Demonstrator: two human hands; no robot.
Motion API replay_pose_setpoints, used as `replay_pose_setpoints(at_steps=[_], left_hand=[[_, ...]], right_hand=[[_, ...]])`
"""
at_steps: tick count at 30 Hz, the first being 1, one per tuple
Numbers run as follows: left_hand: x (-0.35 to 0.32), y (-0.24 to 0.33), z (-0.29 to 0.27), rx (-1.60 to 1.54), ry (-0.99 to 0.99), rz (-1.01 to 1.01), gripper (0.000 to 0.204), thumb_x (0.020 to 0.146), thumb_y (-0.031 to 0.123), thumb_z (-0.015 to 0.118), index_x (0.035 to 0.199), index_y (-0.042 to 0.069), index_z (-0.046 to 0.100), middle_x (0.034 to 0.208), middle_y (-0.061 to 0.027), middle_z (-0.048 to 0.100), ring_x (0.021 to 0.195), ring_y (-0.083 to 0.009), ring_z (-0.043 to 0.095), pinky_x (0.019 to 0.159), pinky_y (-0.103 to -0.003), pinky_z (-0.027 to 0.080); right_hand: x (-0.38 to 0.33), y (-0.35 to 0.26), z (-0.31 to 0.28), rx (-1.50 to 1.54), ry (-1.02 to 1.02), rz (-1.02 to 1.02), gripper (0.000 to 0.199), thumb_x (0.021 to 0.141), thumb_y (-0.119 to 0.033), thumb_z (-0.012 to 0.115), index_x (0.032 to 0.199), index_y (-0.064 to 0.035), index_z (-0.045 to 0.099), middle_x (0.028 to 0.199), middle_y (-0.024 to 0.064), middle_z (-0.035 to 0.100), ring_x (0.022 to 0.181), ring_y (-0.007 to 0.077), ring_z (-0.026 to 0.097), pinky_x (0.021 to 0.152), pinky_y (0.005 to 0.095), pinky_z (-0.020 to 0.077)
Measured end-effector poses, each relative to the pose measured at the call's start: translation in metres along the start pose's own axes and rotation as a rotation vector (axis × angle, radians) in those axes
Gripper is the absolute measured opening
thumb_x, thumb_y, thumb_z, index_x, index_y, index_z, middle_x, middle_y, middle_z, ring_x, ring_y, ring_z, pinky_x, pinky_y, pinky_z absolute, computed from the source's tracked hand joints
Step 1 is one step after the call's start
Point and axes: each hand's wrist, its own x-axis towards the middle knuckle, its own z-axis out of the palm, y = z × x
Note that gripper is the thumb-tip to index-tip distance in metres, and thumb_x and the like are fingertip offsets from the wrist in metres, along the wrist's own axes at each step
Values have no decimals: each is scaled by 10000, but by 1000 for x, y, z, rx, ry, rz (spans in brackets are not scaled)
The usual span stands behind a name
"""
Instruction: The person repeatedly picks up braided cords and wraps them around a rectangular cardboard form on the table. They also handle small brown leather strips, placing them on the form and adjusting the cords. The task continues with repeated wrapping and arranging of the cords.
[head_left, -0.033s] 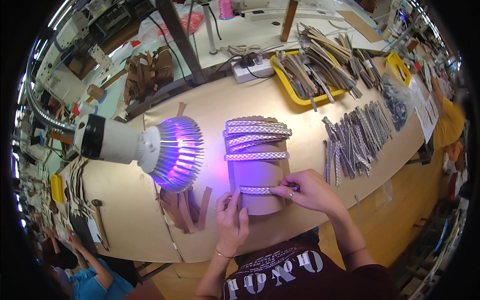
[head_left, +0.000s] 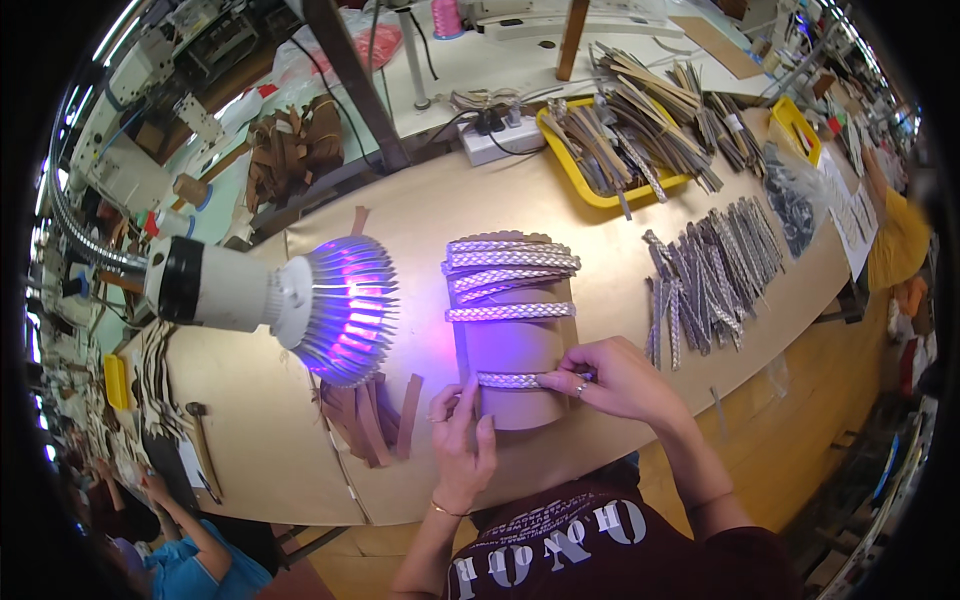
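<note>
Hanging left of centre in the frame, the lamp (head_left: 345, 310) was turned toward the curved tan form (head_left: 520, 347), presumably so that it was lit. At the frame's centre the form was laid on the desk (head_left: 610, 300), close to both hands. At lower centre, the lowest braided band (head_left: 507, 380) was met at its left end by the half-spread fingers of the left hand (head_left: 460, 458), seemingly to keep it level; by the right hand (head_left: 622, 380) its right end was pinched, seemingly to keep it taut. Counted from left to right were one hammer (head_left: 203, 450), one lamp, two hands and one form, crossed by one band low, one midway and several overlapped on top, not countable. At right, loose braided strips (head_left: 712, 275) were too crowded to be counted.
</note>
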Motion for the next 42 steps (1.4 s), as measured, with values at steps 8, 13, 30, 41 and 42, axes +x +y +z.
replay_pose_setpoints(at_steps=[8, 13, 30, 41, 42], left_hand=[[0, 28, -8, 327, 62, 240, 534, 891, 160, 580, 1389, 17, 449, 1495, -266, 296, 1382, -429, 313, 1114, -513, 277], [7, 36, 6, 248, -218, 179, 636, 868, 343, 688, 1393, 59, 467, 1510, -281, 269, 1379, -472, 295, 1114, -525, 290], [14, 58, 13, 573, -189, 223, 578, 833, 449, 700, 1280, 107, 569, 1458, -278, 326, 1314, -460, 367, 1041, -523, 342], [16, 62, 17, 569, -174, 218, 555, 830, 407, 716, 1229, 48, 574, 1405, -299, 362, 1292, -474, 372, 1058, -536, 319], [16, 62, 17, 568, -174, 214, 557, 825, 401, 721, 1229, 48, 574, 1407, -298, 361, 1293, -474, 371, 1057, -537, 320]], right_hand=[[10, 0, -4, 36, -23, 37, 448, 835, -465, 693, 700, -38, 706, 591, 150, 620, 556, 319, 607, 560, 394, 459], [19, 0, -8, 83, -64, -4, 464, 850, -472, 679, 692, -36, 698, 563, 143, 595, 540, 297, 594, 557, 384, 458], [6, 53, 13, 541, -31, -75, 284, 929, -271, 646, 901, 11, 650, 666, 96, 612, 612, 157, 556, 574, 327, 438], [7, 52, 16, 449, -15, -84, 249, 947, -246, 615, 934, 3, 628, 702, 109, 607, 622, 190, 542, 596, 335, 443], [7, 52, 16, 443, -13, -89, 246, 952, -247, 613, 938, -1, 627, 704, 92, 599, 624, 154, 521, 595, 314, 439]])
